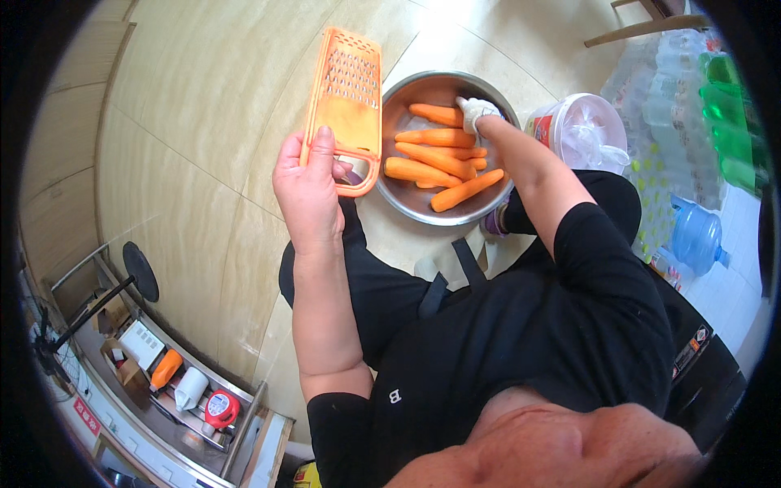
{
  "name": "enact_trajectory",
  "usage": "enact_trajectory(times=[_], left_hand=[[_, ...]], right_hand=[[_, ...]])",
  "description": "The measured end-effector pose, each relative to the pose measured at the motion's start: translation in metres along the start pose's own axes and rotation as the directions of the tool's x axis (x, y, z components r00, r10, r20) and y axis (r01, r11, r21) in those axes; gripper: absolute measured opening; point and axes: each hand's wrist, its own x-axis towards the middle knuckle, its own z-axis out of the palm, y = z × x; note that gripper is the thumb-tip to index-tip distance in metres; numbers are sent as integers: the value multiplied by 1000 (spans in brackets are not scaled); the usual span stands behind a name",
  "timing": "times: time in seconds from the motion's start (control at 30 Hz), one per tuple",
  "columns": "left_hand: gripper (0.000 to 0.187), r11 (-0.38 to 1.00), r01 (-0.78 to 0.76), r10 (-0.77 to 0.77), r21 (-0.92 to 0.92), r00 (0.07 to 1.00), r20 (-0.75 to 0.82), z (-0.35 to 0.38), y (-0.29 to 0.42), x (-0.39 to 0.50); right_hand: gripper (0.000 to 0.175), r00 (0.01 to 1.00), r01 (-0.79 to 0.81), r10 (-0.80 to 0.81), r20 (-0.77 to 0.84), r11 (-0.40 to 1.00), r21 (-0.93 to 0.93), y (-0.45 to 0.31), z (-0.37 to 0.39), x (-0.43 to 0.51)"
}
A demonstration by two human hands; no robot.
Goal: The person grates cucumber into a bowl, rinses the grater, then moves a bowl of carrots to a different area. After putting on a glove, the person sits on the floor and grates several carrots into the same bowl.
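My left hand (pixel 311 171), bare, grips the handle end of an orange plastic grater (pixel 349 116) and holds it up beside the basin, thumb on its face. Metal shredding teeth cover the grater's upper half. Below and to its right, a round stainless steel basin (pixel 421 213) rests on the floor with several peeled carrots (pixel 433 160) in it. Inside the basin's far right side, my right hand (pixel 479 114) wears a white glove and meets the end of the farthest carrot (pixel 436 114). Whether its fingers close around that carrot is hidden.
A white plastic bucket (pixel 586 131) holding a clear bag stands right of the basin. Beyond are packs of wrapped bottles (pixel 671 91) and a blue water jug (pixel 697 235). At lower left, a metal shelf (pixel 244 427) carries several bottles. A wooden chair leg (pixel 647 29) shows at upper right.
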Motion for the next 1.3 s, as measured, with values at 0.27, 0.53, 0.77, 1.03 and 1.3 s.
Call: enact_trajectory(times=[0.27,0.53,0.77,1.03,1.3], left_hand=[[15,1000,4,-3,21,999,-50,-9,-2,2],[14,1000,19,-19,7,1000,-16,-5,0,5],[13,1000,9,-9,-1,1000,-10,-4,0,2],[14,1000,26,-26,0,1000,-16,-3,3,3],[18,1000,5,-4,21,999,-39,-1,0,5]], right_hand=[[51,999,-2,-1,-47,999,-47,-18,12,2],[49,990,102,-94,108,992,-70,-11,7,24],[55,981,34,-12,195,993,-109,-16,-6,15],[49,997,-32,25,72,995,92,-6,-3,-10],[50,971,233,-232,-51,895,379,-22,19,-74]])
